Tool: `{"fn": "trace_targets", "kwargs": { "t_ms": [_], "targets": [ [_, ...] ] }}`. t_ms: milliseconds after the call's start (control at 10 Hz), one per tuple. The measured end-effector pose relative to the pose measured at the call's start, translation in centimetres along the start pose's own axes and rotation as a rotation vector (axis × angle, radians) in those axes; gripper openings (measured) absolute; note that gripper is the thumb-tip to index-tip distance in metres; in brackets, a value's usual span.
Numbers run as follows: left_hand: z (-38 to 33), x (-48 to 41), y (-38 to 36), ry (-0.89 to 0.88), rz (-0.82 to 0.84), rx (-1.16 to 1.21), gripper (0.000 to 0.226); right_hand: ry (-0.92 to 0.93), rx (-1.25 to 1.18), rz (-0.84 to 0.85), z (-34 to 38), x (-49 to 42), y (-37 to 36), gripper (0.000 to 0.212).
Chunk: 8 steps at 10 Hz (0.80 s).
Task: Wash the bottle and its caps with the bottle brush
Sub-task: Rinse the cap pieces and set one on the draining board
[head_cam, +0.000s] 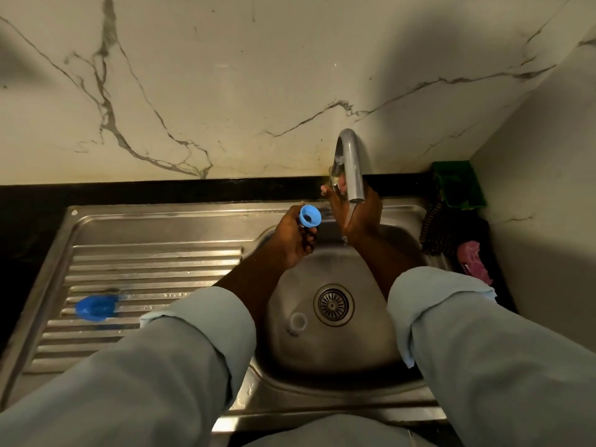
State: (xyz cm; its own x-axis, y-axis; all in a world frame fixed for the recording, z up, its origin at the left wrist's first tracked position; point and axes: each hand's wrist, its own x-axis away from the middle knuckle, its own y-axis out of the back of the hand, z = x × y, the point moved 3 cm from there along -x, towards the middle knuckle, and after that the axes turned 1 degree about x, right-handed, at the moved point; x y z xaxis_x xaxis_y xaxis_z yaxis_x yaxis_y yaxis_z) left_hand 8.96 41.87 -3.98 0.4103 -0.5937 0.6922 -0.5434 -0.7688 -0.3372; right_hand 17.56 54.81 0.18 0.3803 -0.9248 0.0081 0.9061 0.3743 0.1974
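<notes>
Sink station, contents as seen from the head camera.

1. Left hand (pixel 292 237): over the basin's edge at 10 o'clock from the drain strainer (pixel 333 304). Fingers curled, gripping the blue cap (pixel 310 215).
2. Blue cap: ring-shaped, its opening turned up towards the camera. It stands proud of the left fingertips at 1 o'clock of that hand. Only its lower part is pinched. It is held just beside the water stream (pixel 349 221), at the stream's 9 o'clock, and apart from it.
3. Right hand (pixel 358 214): raised to the foot of the tap (pixel 353 162), at 12 o'clock from the strainer. The stream falls onto the hand. The spout hides most of the fingers, so cannot tell whether they grip anything. A clear, glassy shape shows beside them, too hidden to name.
4. Clear cap (pixel 297 322): lying on the basin floor, just beside the strainer at its 8 o'clock. Neither hand touches it.
5. Blue item (pixel 95 307): blurred, lying on the ribbed drainboard (pixel 145 262) of the sink (pixel 161 212). It is well apart from both hands, at 9 o'clock from the strainer.
6. Green holder (pixel 458 185), dark scrubber (pixel 435 230) and pink cloth (pixel 474 262): grouped in the corner at 2 o'clock.
</notes>
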Motion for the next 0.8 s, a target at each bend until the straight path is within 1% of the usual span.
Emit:
{"fn": "trace_targets", "kwargs": {
  "t_ms": [100, 200, 300, 400, 500, 600, 700, 800],
  "targets": [
    [-0.2, -0.3, -0.3, 0.000, 0.014, -0.022, 0.049, 0.008, 0.127, 0.017, 1.3, -0.1, 0.2, 0.023],
    [0.1, -0.6, -0.5, 0.004, 0.021, -0.026, 0.050, 0.011, 0.217, -0.017, 1.1, -0.1, 0.2, 0.007],
    [0.5, -0.6, -0.5, 0.006, 0.025, -0.036, 0.051, 0.230, 0.531, 0.091, -1.7, -2.0, -0.5, 0.017],
    [0.8, -0.5, -0.5, 0.011, 0.012, -0.043, 0.054, 0.003, 0.302, 0.150, -1.3, -1.8, -0.4, 0.041],
    [1.1, -0.1, -0.7, 0.022, 0.010, -0.067, 0.056, -0.118, 0.271, 0.063, -0.8, -1.5, 0.0, 0.039],
    [1.4, 0.6, -0.9, 0.020, 0.022, -0.104, 0.051, -0.060, 0.296, 0.046, 0.5, -0.6, 0.0, 0.042],
    [1.6, 1.4, -1.2, 0.016, 0.050, -0.143, 0.048, -0.009, 0.350, 0.069, 0.3, 0.5, 0.8, 0.030],
    [2.5, 2.1, -1.9, 0.041, 0.067, -0.188, 0.045, 0.076, 0.499, 0.099, -0.7, 2.4, 3.1, 0.012]
  ]
}}
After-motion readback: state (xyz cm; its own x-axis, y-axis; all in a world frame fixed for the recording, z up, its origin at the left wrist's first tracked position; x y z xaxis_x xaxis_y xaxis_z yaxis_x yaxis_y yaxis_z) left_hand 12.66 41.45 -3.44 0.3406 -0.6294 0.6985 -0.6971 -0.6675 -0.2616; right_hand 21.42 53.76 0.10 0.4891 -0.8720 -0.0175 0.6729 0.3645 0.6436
